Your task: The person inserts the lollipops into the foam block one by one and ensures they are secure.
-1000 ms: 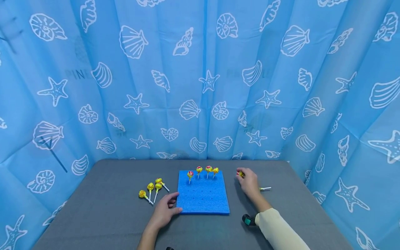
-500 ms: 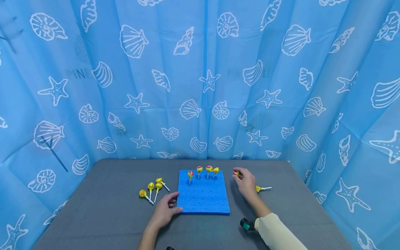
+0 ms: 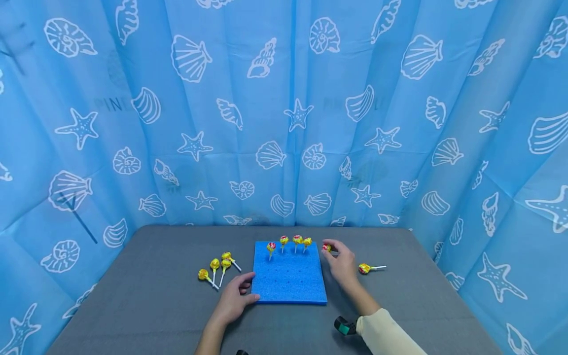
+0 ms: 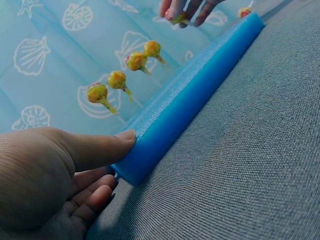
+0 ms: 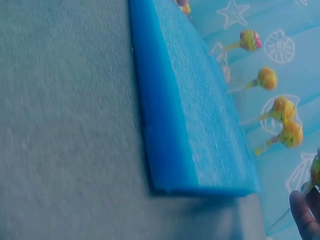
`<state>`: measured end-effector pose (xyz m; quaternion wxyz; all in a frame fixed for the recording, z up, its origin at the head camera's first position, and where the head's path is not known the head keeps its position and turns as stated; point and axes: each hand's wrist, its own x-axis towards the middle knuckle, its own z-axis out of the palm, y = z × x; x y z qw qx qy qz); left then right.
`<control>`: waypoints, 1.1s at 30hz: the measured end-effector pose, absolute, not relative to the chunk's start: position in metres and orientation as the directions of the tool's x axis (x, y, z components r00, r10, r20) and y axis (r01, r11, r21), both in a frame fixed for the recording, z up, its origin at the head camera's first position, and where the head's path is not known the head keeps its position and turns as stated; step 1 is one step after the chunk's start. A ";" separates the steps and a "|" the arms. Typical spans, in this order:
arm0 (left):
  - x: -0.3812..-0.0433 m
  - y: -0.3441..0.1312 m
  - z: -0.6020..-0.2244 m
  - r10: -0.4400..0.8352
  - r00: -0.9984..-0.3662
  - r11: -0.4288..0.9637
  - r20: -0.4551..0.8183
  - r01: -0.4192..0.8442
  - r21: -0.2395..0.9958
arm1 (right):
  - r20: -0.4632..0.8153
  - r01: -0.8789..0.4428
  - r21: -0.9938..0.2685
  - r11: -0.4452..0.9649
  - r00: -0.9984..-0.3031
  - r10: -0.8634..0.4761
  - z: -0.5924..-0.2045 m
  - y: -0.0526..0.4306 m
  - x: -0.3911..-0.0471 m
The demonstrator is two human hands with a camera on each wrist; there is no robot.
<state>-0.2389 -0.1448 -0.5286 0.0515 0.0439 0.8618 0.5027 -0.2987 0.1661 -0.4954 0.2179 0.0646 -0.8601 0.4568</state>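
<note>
Between my right hand's [image 3: 341, 266] thumb and fingers is a lollipop [image 3: 327, 248] with a red and yellow wrapper, held near the back right corner of the blue foam block [image 3: 288, 293]. In the right wrist view its stick points down past the fingertips. My left hand [image 3: 234, 298] rests against the foam's left side. In the left wrist view the straight thumb [image 4: 107, 147] touches the foam's near corner, with relaxed fingers below. Several lollipops [image 3: 271, 249] stand by their sticks toward the back of the foam. Small holes dot its top.
Left of the foam, several yellow-wrapped lollipops [image 3: 214, 265] lie on the grey table [image 3: 146, 301]. One more lollipop [image 3: 365, 268] lies to the right, its stick pointing right. A blue shell-print curtain [image 3: 284, 118] hangs behind the table.
My right hand has moved left with its lollipop, up to the foam's right edge, uncovering the lollipop lying on the right. The left hand keeps its place.
</note>
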 end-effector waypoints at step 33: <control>-0.239 -0.145 -0.530 0.130 -0.991 0.494 -0.037 0.032 0.869 | 0.361 -0.312 -0.891 0.331 -0.928 0.097 -0.491 0.116 -0.296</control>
